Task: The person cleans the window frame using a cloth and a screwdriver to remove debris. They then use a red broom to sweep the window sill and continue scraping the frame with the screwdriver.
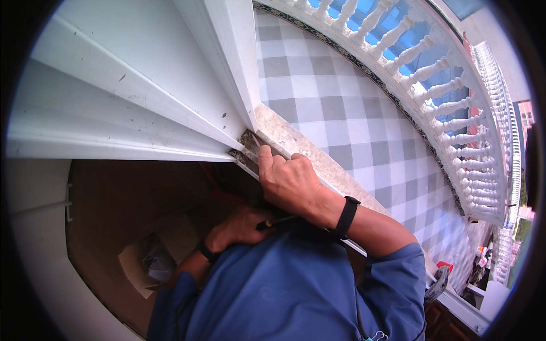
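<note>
My right hand (290,181), with a black band at its wrist, reaches into the corner where a white door or window frame (213,51) meets the sill track (247,161). Its fingers are bent around a thin, pointed piece (256,140) that lies against the dirty end of the track; what the piece is cannot be made out. Below it, near the blue shirt, my left hand (245,226) is closed on a screwdriver (266,223) with a dark and yellow handle, its shaft pointing right. Part of the shaft is hidden behind the shirt and right arm.
Beyond the stone sill (298,145) lies a checkered tile floor (337,106), bounded by a curved white balustrade (443,91). An open cardboard box (132,264) stands in the shade at the lower left. A grey cloth (438,286) hangs over the frame at the lower right.
</note>
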Tool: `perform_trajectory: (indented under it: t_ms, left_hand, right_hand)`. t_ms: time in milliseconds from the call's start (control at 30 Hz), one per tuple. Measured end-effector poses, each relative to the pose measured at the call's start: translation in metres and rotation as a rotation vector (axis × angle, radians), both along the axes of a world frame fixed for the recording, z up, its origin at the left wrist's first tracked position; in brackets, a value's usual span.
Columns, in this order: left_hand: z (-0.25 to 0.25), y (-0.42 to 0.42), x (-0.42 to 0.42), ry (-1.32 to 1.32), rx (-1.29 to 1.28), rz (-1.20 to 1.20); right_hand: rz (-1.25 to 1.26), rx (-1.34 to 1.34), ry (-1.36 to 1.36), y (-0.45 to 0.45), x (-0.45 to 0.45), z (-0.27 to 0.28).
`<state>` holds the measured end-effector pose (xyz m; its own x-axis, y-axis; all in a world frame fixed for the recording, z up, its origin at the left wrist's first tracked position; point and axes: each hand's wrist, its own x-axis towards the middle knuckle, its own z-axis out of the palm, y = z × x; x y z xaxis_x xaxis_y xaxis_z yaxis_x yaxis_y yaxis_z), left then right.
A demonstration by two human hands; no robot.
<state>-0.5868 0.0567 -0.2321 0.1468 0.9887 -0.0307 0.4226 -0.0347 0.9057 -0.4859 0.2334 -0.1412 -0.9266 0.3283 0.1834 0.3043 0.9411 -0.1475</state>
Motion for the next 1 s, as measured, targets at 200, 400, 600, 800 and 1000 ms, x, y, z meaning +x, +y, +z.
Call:
perform_trajectory:
  t_ms: [200, 400, 600, 800, 1000]
  left_hand:
    - [-0.002, 0.011, 0.010, 0.085, -0.064, -0.088]
    - [0.008, 0.011, 0.017, 0.080, -0.075, -0.122]
    - [0.012, -0.001, 0.019, 0.072, -0.093, -0.054]
    - [0.010, -0.009, 0.023, 0.059, -0.160, -0.039]
    - [0.008, -0.009, 0.028, 0.062, -0.121, -0.046]
  right_hand:
    - [0.041, -0.144, -0.001, 0.016, 0.000, -0.002]
    - [0.139, -0.242, -0.044, 0.042, -0.001, 0.007]
    - [0.193, -0.262, -0.004, 0.059, -0.002, 0.011]
    - [0.174, -0.216, -0.012, 0.045, 0.001, 0.008]
    - [0.129, -0.101, 0.052, 0.024, 0.007, 0.015]
